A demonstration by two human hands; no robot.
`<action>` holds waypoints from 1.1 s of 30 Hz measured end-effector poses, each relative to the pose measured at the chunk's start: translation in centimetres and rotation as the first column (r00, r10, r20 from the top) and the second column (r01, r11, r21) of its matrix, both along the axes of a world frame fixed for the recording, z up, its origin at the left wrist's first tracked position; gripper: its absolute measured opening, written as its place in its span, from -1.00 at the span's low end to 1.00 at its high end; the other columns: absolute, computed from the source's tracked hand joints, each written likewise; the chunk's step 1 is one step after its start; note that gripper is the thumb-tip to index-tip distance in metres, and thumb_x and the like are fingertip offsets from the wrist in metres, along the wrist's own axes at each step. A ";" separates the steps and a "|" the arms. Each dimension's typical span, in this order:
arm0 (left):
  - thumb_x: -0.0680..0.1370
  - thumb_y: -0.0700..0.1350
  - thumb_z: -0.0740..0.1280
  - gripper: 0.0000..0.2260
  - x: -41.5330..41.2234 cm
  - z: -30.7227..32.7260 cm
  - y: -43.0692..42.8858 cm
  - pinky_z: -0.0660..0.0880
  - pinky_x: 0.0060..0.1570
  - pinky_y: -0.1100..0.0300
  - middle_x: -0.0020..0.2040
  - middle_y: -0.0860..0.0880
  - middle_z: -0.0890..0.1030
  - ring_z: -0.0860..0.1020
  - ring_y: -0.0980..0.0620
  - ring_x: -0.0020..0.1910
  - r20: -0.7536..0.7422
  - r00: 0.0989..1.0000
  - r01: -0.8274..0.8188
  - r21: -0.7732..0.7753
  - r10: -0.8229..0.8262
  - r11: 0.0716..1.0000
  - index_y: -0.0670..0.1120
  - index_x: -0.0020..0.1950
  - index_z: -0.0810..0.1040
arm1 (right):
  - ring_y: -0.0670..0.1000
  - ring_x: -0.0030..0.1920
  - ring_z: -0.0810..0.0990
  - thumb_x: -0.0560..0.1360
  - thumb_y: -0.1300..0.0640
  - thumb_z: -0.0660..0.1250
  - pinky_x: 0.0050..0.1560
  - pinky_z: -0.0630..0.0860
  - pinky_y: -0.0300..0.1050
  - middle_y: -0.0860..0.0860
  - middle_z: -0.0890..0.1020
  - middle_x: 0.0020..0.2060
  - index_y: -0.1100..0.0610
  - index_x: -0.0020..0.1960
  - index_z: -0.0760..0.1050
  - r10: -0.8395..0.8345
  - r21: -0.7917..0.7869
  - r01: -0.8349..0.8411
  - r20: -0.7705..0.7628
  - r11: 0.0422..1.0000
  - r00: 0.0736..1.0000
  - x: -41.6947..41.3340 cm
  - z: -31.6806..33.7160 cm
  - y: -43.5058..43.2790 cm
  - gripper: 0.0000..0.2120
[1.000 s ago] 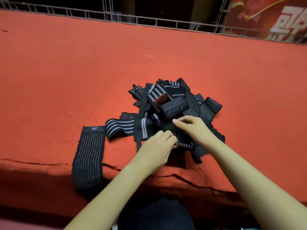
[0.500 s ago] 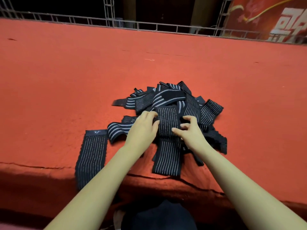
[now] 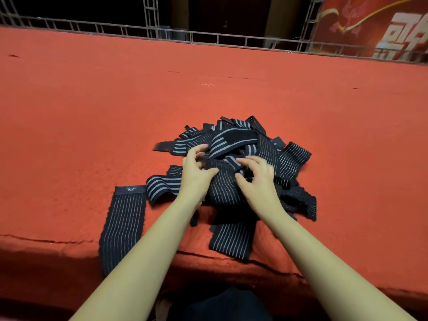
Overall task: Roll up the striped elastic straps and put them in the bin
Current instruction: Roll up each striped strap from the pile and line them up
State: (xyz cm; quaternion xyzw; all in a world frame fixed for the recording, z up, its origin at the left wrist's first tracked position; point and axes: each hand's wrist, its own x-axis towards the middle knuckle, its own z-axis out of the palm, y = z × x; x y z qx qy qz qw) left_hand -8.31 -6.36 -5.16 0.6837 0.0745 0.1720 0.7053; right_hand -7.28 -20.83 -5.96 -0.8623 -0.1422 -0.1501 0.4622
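pile of straps [image 3: 266, 144]: we see a black tangle with grey stripes, heaped a little past the middle of the view on the red surface [image 3: 92, 100].
wide strap [image 3: 231, 239]: runs out of the pile toward 6 o'clock. Its near end lies flat, just short of the surface's front edge. Its far end is bunched up between the hands.
left hand [image 3: 196, 174]: at 9 o'clock of the bunched end, with its fingers curled round that end's left side and its thumb lying over the top. We read this as a grip on the wide strap.
right hand [image 3: 257, 181]: at 3 o'clock of the same bunched end, fingers bent down over it. It's motion-blurred, so we can't tell whether it pinches anything.
hands: close together but not touching, with striped fabric showing in the gap.
flat strap [image 3: 125, 218]: at 8 o'clock of the pile, apart from both hands. It lies straight, with the black tab end farthest from us and the near end hanging over the front edge.
truss rail [image 3: 208, 38]: metal, runs along the far edge at 12 o'clock.
banner [image 3: 382, 26]: red with white characters, at 1 o'clock behind the rail.
dark clothing [image 3: 222, 304]: at 6 o'clock, below the front edge, between the forearms.
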 end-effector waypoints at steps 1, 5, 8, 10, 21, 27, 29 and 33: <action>0.45 -0.45 0.34 -0.49 -0.4 0.1 -0.1 0.54 0.16 0.05 0.24 -0.11 0.45 0.56 -0.01 0.11 0.046 0.999 0.028 -0.032 -0.027 0.999 0.06 0.23 0.41 | -0.08 0.19 0.33 0.54 0.22 0.30 0.20 0.25 -0.30 -0.02 0.48 0.17 0.12 0.27 0.53 -0.008 -0.052 0.011 0.063 0.999 0.998 -0.2 0.3 0.3 -0.70; 0.51 -0.42 0.31 -0.59 -2.0 0.7 -0.6 0.50 -0.04 0.35 0.06 -0.07 0.55 0.57 0.12 -0.05 0.160 0.976 0.153 -0.007 -0.150 0.988 -0.09 0.29 0.39 | -0.11 0.12 0.58 0.55 -0.03 0.28 0.21 0.49 -0.12 -0.09 0.63 0.10 0.07 0.30 0.53 0.237 0.268 -0.190 -0.154 0.945 0.959 -1.5 2.0 1.9 -0.64; 0.56 -0.39 0.25 -0.69 -2.9 1.4 -0.7 0.53 -0.02 0.31 0.01 -0.10 0.61 0.60 0.08 -0.01 0.149 0.967 0.215 -0.041 -0.207 0.976 -0.14 0.26 0.44 | -0.09 -0.11 0.64 0.56 0.17 0.32 -0.05 0.56 -0.11 -0.02 0.70 -0.14 0.14 0.04 0.63 0.242 0.454 -0.144 -0.164 0.879 0.956 -2.1 2.8 1.6 -0.87; 0.59 -0.36 0.22 -0.75 -3.4 2.1 -0.5 0.53 -0.02 0.31 0.02 -0.09 0.61 0.59 0.04 0.01 0.132 0.980 0.146 0.023 -0.148 0.989 -0.11 0.20 0.48 | 0.04 -0.12 0.64 0.56 0.24 0.30 -0.07 0.56 0.04 0.10 0.69 -0.17 0.16 -0.04 0.62 0.185 0.497 -0.073 -0.181 0.864 0.966 -2.3 3.3 1.0 -0.88; 0.52 -0.11 0.39 -0.75 -7.8 10.9 1.3 0.39 -0.23 0.16 -0.26 -0.06 0.54 0.43 0.15 -0.28 0.342 0.938 -0.048 0.306 -0.063 0.951 -0.32 -0.13 0.53 | 0.00 -0.06 0.63 0.57 0.22 0.30 0.03 0.56 0.01 0.09 0.67 -0.09 0.17 0.04 0.56 0.270 0.551 -0.205 -0.038 0.809 0.962 -8.0 11.9 2.3 -0.90; 0.51 -0.09 0.39 -0.74 -13.9 15.5 2.8 0.44 -0.17 0.05 -0.20 -0.18 0.60 0.48 0.07 -0.23 0.407 0.912 -0.101 0.317 -0.040 0.943 -0.32 -0.11 0.54 | 0.02 -0.05 0.62 0.56 0.28 0.28 0.10 0.54 0.00 0.04 0.65 -0.13 0.14 0.00 0.55 0.347 0.530 -0.326 0.064 0.783 0.936 -12.9 16.4 3.6 -0.90; 0.51 -0.09 0.39 -0.73 -15.9 16.7 3.5 0.47 -0.15 0.01 -0.16 -0.27 0.62 0.51 0.07 -0.21 0.425 0.905 -0.134 0.329 -0.020 0.935 -0.32 -0.10 0.54 | 0.02 -0.06 0.61 0.57 0.27 0.28 0.06 0.54 0.02 0.03 0.65 -0.14 0.13 0.00 0.55 0.378 0.535 -0.355 0.070 0.767 0.923 -14.4 17.5 4.5 -0.89; 0.59 -0.14 0.31 -0.79 -19.9 18.3 5.5 0.48 -0.16 0.10 -0.16 -0.19 0.63 0.53 0.11 -0.22 0.429 0.903 -0.190 0.339 0.028 0.921 -0.30 -0.06 0.55 | 0.02 -0.09 0.63 0.58 0.23 0.27 -0.12 0.60 -0.07 0.08 0.64 -0.07 0.19 0.12 0.54 0.465 0.544 -0.414 0.049 0.730 0.884 -17.5 19.2 6.7 -0.85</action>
